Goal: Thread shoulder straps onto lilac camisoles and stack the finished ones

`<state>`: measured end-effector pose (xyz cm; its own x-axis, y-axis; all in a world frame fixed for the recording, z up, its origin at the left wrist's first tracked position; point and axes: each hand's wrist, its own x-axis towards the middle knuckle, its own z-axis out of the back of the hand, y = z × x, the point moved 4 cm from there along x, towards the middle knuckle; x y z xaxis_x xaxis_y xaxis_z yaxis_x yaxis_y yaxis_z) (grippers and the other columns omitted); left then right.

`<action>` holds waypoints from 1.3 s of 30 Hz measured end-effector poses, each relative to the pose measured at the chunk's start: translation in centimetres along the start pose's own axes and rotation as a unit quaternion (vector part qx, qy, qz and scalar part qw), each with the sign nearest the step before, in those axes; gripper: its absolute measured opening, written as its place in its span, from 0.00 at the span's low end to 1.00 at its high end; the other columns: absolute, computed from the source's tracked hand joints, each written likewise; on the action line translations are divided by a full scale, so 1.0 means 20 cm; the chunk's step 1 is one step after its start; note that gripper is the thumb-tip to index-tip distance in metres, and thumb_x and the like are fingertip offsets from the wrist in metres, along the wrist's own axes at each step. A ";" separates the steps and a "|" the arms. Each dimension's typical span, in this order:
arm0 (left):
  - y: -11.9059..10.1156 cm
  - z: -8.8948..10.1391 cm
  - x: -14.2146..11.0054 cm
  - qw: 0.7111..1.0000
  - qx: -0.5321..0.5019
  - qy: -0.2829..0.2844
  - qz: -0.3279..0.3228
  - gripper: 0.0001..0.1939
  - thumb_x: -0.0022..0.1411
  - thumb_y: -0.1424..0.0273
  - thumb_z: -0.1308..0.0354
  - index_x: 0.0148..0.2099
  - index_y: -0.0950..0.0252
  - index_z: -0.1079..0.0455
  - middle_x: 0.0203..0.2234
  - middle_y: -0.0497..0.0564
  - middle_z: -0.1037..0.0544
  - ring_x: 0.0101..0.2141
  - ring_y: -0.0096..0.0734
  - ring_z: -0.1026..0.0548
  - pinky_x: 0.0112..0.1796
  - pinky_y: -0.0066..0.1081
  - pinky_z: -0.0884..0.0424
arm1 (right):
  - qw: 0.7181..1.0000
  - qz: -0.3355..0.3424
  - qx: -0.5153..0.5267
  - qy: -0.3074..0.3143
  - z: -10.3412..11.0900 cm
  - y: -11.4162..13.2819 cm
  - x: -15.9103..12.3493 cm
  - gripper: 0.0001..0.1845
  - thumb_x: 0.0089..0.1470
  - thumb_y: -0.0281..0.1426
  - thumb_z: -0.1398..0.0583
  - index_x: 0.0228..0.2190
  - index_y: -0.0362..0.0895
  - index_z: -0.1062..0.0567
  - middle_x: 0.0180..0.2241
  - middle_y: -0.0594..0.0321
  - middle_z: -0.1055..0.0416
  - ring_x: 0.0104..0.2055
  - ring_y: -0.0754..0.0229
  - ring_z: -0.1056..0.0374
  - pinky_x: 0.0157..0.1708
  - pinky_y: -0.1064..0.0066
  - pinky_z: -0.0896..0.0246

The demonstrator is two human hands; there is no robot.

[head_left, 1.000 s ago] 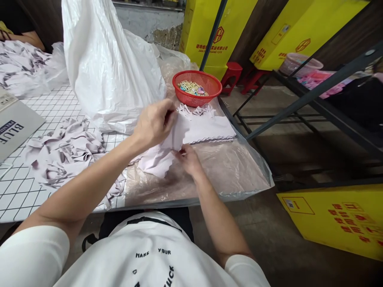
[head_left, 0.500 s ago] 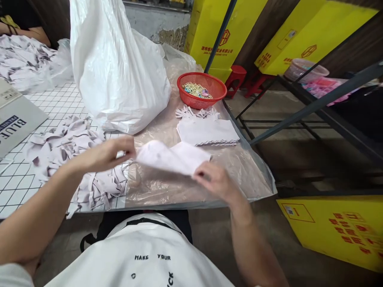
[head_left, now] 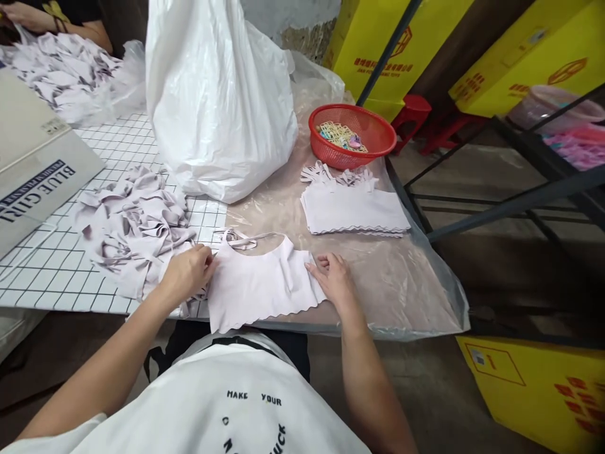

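Observation:
A pale lilac garment (head_left: 259, 284) with thin straps and a scalloped hem lies spread flat at the table's near edge. My left hand (head_left: 188, 272) pinches its left side with curled fingers. My right hand (head_left: 333, 277) rests on its right edge with fingers stretched flat. A neat stack of folded garments (head_left: 354, 211) of the same kind lies beyond the right hand. A loose heap of unfolded ones (head_left: 132, 221) lies left of my left hand.
A big white plastic bag (head_left: 217, 101) stands behind the work spot. A red basket (head_left: 352, 135) with small clips sits at the back right. A grey carton (head_left: 33, 170) is at the left. Another person's arm (head_left: 57, 19) works at a far heap. Yellow boxes and a metal rack stand right.
The garment, held up in the air between both hands half a second ago, now lies flat on the table's near edge. Both hands have come down onto it.

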<state>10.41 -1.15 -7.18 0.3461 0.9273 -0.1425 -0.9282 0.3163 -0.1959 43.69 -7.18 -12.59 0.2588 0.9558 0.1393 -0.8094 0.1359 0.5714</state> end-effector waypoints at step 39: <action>-1.04 -0.18 0.66 0.884 -0.030 0.294 -0.362 0.20 0.49 0.73 0.39 0.47 0.64 0.21 0.30 0.47 0.21 0.28 0.27 0.28 0.29 0.23 0.38 | 0.991 -0.078 0.050 -0.092 0.07 0.01 -0.48 0.38 0.54 0.56 0.41 0.55 0.41 0.34 0.47 0.45 0.31 0.50 0.43 0.35 0.52 0.47 0.38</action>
<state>34.73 3.87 -8.41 0.8740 0.2173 -0.4347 -0.4322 0.7565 -0.4908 41.83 -16.63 -12.58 0.4755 0.8603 0.1838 -0.6988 0.2425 0.6729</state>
